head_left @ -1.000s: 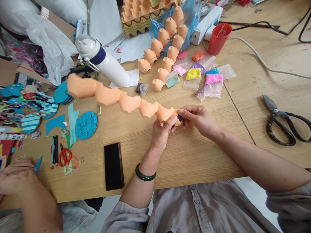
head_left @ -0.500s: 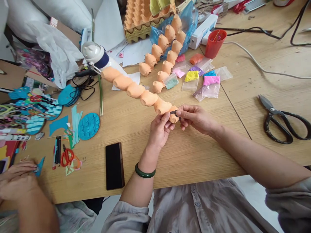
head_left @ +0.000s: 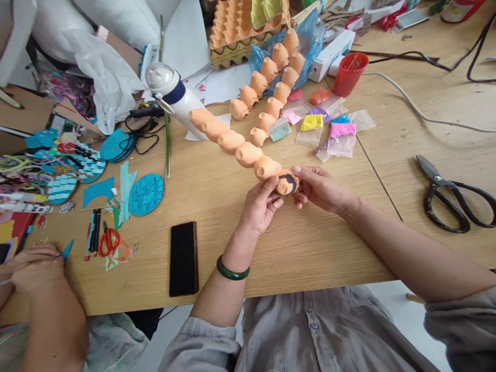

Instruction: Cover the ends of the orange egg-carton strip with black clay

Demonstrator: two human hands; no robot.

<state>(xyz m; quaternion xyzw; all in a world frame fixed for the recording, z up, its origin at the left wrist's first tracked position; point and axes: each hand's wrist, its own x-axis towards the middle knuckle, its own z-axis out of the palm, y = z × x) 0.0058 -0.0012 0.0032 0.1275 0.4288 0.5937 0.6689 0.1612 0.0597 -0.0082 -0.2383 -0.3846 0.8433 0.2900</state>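
A row of orange egg carton cups [head_left: 248, 154] slants through the air above the table, its near end between both hands. My left hand [head_left: 260, 203] is closed on that end from the left, thumb on top. On the end cup lies a dark, curved strip [head_left: 293, 185], around part of its face. My right hand [head_left: 315, 187] pinches the cup's right edge beside the strip, with thumb and fingers. Two more rows of orange cups [head_left: 267, 64] lie further back on the table, by a blue plastic bag [head_left: 310, 39].
Small bags of coloured clay [head_left: 343, 130] and a red cup [head_left: 351, 74] are beyond my hands. Black scissors [head_left: 445, 194] lie right, a phone [head_left: 184, 258] left. A white bottle [head_left: 178, 95] stands behind the row. At far left, another person's hands [head_left: 34, 266] rest near blue paper.
The held carton row has tilted and shifted right, turning its end cup's face toward me. More of the dark strip shows, and my right thumb has moved up to the cup's edge.
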